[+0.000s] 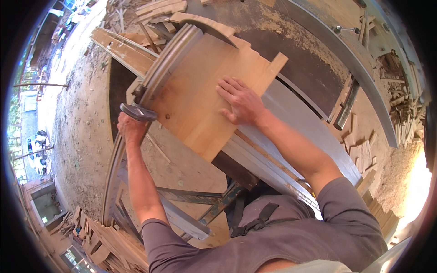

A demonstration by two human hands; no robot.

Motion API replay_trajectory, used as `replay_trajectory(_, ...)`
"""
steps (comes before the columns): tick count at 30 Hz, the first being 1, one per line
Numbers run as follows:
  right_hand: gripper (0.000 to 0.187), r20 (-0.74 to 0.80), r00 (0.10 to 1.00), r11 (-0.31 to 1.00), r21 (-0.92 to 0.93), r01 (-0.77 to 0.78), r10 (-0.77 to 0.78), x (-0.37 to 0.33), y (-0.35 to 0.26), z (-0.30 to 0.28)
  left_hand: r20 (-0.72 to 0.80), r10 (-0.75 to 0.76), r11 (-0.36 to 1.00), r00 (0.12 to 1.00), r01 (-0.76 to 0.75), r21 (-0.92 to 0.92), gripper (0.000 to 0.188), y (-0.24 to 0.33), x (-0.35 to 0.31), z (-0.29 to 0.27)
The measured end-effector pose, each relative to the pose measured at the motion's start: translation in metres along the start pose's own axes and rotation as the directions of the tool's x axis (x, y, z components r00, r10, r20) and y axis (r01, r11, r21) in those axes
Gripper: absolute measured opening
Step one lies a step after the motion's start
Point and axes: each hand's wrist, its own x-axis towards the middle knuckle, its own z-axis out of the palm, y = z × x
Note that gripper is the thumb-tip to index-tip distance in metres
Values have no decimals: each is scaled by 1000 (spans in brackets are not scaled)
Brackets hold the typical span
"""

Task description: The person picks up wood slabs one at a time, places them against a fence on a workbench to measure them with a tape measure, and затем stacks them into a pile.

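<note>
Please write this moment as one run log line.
left hand: at grey metal block, grip unclear | right hand: spread on wooden board | wooden board: alongside metal rail | scrap wood: piled at picture's right

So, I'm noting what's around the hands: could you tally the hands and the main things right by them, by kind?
Bare hands: 2, left hand and right hand
Wooden panel: 1, under the right hand
Grey handle-like piece: 1, at the left hand
Long metal rail: 1, seemingly continuous
Total: 5

Wooden panel (195,86), right hand (240,102) atop
</note>
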Motion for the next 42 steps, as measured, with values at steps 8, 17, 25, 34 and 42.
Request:
replay_trajectory(8, 68, -68, 997, 999, -11, 31, -32, -8, -2, 4, 41, 18, 995, 999, -14, -96, 59, -21, -4, 9)
replay_trajectory(17, 67, -113, 992, 996, -75, 52, -60, -7, -8, 2, 111, -66, 988, 992, 80, -131, 73, -29, -5, 2)
replay_trajectory(25, 51, -176, 978, 991, -93, 93, -108, -7, -4, 2, 104, -99, 993, 990, 105, -60, 94, -33, -1, -12)
replay_trajectory(34, 42, -198, 975, 993, -82, 89, -104, -6, 0, 11, 130, -156, 986, 979, 163, -47, 92, -19, -1, -21)
replay_trajectory(42, 40, -174, 982, 996, -61, 68, -78, -4, -5, 9, 226, -162, 982, 961, 179, -57, 89, -12, 0, -26)
